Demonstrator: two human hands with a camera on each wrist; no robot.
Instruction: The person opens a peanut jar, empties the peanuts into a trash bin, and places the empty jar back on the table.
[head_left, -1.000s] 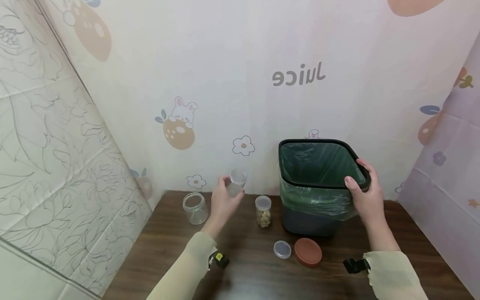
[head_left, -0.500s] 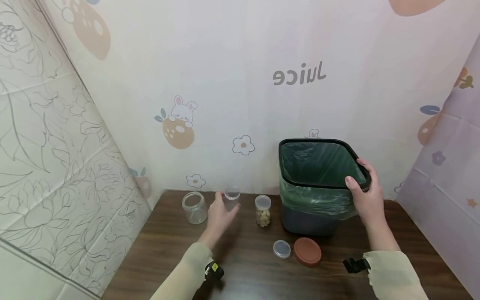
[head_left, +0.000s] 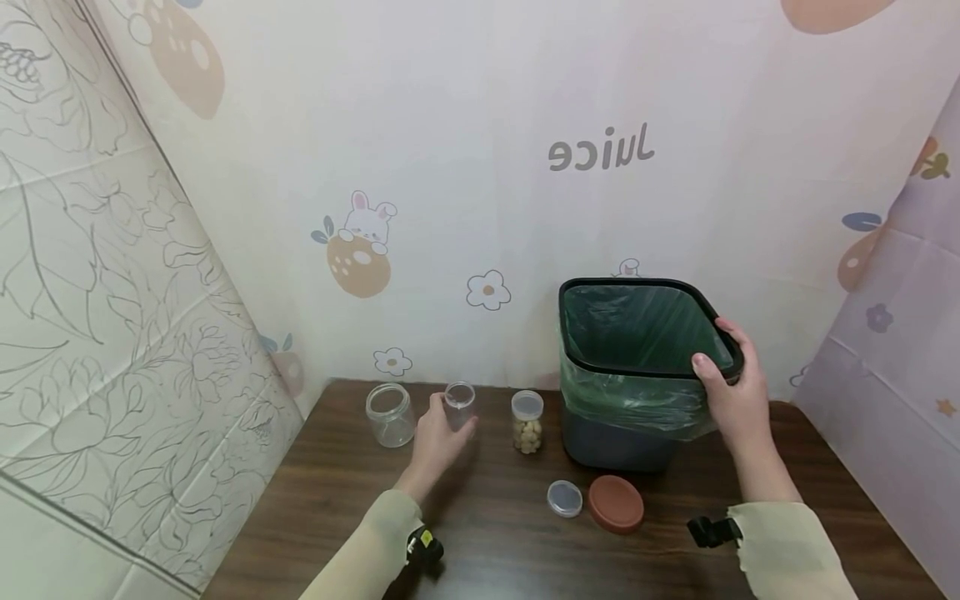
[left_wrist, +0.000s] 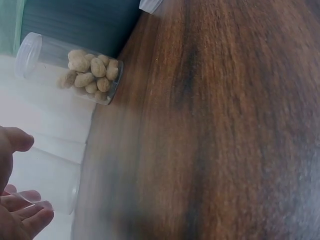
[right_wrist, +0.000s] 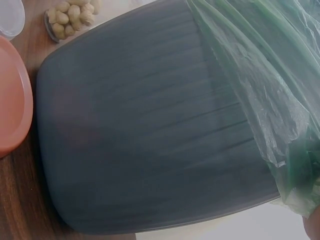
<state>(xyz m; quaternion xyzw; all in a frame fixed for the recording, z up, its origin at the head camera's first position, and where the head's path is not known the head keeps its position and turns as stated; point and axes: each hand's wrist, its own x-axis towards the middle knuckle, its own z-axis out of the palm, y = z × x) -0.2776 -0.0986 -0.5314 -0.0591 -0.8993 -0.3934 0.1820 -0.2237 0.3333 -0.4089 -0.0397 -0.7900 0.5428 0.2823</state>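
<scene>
My left hand (head_left: 437,437) is around a small clear plastic jar (head_left: 461,408) that stands upright on the table, lidless. In the left wrist view, the thumb (left_wrist: 19,139) lies on one side of this jar (left_wrist: 55,180) and the fingers on the other. My right hand (head_left: 737,396) grips the right rim of a dark grey trash bin (head_left: 622,437) lined with a green bag (head_left: 637,404). Only a bit of that hand shows in the right wrist view. Between jar and bin stands a lidded clear jar (head_left: 527,425) of tan, peanut-like pieces (left_wrist: 92,72).
A wider, open clear jar (head_left: 391,417) stands left of my left hand. In front of the bin, a small clear lid (head_left: 564,498) lies beside a reddish-brown round lid (head_left: 616,503) on the dark wooden table (head_left: 510,558). A printed curtain (head_left: 450,183) hangs behind.
My left hand has lowered the small clear jar from above the table's back edge down onto the table, moving slightly left. My right hand has stayed on the bin's rim.
</scene>
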